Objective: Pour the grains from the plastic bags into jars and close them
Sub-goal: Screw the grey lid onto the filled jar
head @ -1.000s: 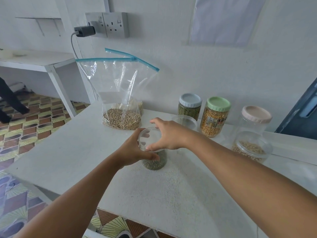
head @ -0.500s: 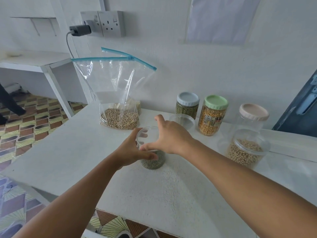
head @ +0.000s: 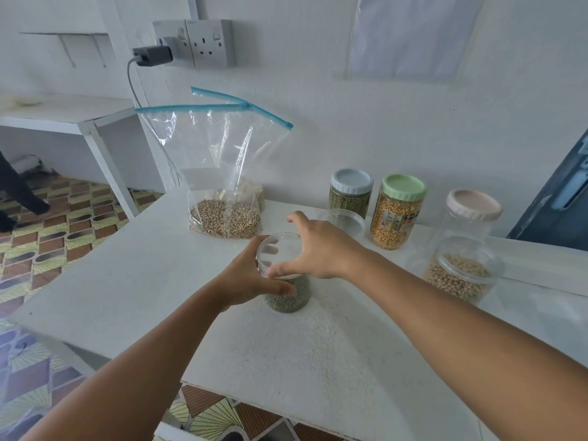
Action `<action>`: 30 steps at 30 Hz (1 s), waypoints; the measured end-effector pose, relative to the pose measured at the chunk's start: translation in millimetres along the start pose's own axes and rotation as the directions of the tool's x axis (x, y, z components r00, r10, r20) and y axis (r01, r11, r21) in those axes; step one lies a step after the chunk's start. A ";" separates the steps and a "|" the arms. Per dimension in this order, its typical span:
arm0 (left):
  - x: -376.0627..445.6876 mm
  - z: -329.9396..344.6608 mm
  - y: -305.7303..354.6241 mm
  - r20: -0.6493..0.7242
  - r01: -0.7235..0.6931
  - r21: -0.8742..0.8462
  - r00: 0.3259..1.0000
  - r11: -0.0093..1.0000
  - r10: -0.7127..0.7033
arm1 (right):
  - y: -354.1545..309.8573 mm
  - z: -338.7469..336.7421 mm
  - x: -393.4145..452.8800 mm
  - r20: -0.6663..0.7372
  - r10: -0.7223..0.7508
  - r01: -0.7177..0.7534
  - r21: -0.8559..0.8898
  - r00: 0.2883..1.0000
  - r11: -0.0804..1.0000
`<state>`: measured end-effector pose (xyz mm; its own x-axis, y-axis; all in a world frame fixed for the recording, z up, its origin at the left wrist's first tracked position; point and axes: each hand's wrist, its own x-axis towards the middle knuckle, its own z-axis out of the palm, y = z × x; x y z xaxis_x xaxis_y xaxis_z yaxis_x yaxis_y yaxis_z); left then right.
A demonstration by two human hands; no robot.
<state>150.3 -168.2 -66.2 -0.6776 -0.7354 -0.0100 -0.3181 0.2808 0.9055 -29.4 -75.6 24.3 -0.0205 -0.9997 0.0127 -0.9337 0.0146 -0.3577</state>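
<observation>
Right now your right hand has its thumb and fingers curled round the clear lid on top of the small jar, thumb at the near edge, fingers spread over the far rim; the fingertips behind the lid are partly hidden by your own knuckles. Your left hand wraps the jar's body just below, thumb lying across the front, and it covers most of the left wall, so only the bottom band of dark green grains shows. Whether the lid is seated on its thread cannot be told from here.

Just beyond your right fingers sits an empty clear tub, half hidden behind that hand. Past your left fingers stands the zip bag, open at its blue strip, with tan grains pooled in the bottom; a second bag behind it is barely visible. Further right of your fingers stand a grey-lidded jar of green grains, a green-lidded jar of yellow kernels, a pink-lidded jar whose contents are unclear, and a clear-lidded jar of pale beans. All rest on the white table, its near right corner cut off.
</observation>
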 end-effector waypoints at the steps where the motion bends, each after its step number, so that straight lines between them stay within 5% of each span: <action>1: 0.0 0.4 -0.6 -0.006 0.003 0.006 1.000 1.000 -0.003 | 0.0 -3.3 -0.4 0.048 -0.006 0.005 0.022 0.999 1.000; 19: 1.0 7.6 -0.5 -0.056 -0.022 0.017 0.998 1.000 0.023 | -3.1 28.1 -9.4 -0.210 0.101 -0.095 0.040 0.972 0.995; 30: -6.9 9.9 5.9 -0.064 -0.013 0.058 0.998 0.998 0.017 | -4.5 27.5 -13.6 -0.178 0.123 -0.124 0.006 0.976 0.992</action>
<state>146.6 -155.3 -65.0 -0.6388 -0.7687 0.0323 -0.3474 0.3257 0.8793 -15.1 -62.6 0.0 -0.1989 -0.9707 0.1347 -0.9219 0.1387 -0.3616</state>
